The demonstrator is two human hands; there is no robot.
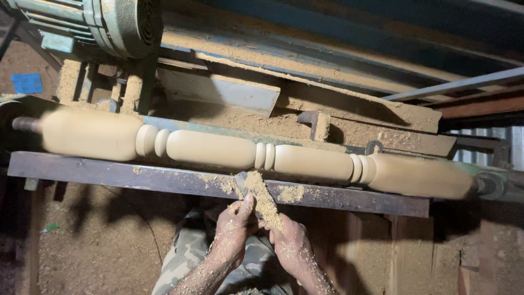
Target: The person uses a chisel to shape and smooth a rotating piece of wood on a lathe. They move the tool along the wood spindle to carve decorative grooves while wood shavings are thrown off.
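Turning on the lathe, the spindle (pixel 229 148) spans the frame above the rest (pixel 338 196), blurred by spin. Shaping looks well advanced; the next cut likely calls for steady pressure. The chisel (pixel 262 199) crosses the rest's front edge, tip near the spindle. Left hand (pixel 233 229) and right hand (pixel 289 243) grip it, dusted with shavings.

Sawdust hides the chisel (pixel 261 199); the spindle's (pixel 256 154) square ends blur; the motor (pixel 103 22) is cropped.
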